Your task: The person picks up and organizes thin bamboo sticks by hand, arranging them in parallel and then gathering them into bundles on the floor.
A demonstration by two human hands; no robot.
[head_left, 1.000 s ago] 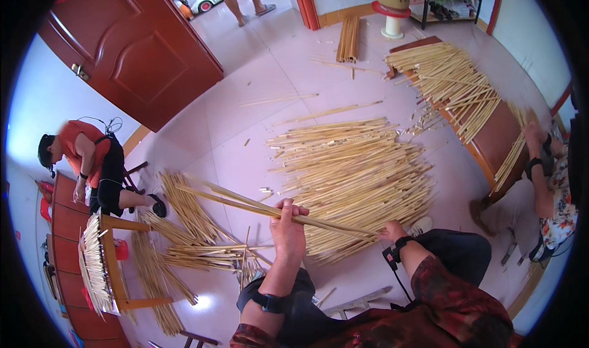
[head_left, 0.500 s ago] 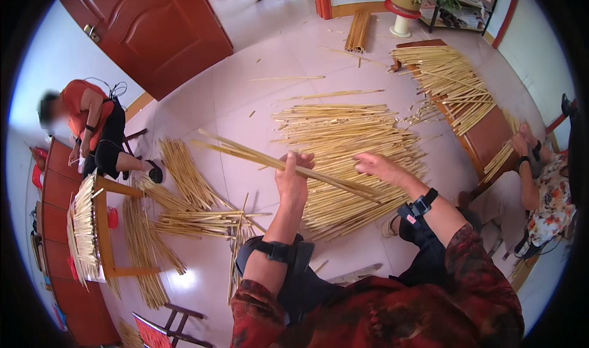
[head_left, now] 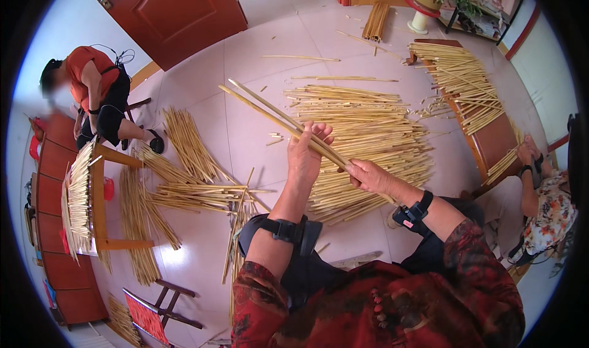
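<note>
A few long yellow-tan sticks (head_left: 264, 113) slant across in front of me, their far ends spread apart to the upper left. My left hand (head_left: 308, 150) is closed around their middle, palm turned partly up. Nearer their lower right end, my right hand (head_left: 368, 176) has its fingers wrapped round the same sticks. Beneath and beyond my hands lies a wide layer of similar sticks (head_left: 362, 127) on the pink tiled floor. To the left, several bundles of sticks (head_left: 191, 145) lie crossing one another.
At left, a person in orange (head_left: 92, 84) sits by a wooden stand heaped with sticks (head_left: 78, 195). At right, another person (head_left: 543, 207) handles sticks beside a low brown table (head_left: 485, 145). A folding stool (head_left: 153, 314) stands lower left; a tied bundle (head_left: 375, 22) lies far back.
My right hand, open and apart before, has come to the sticks and closed on their lower end. The sticks now tilt more steeply. The whole view has shifted slightly.
</note>
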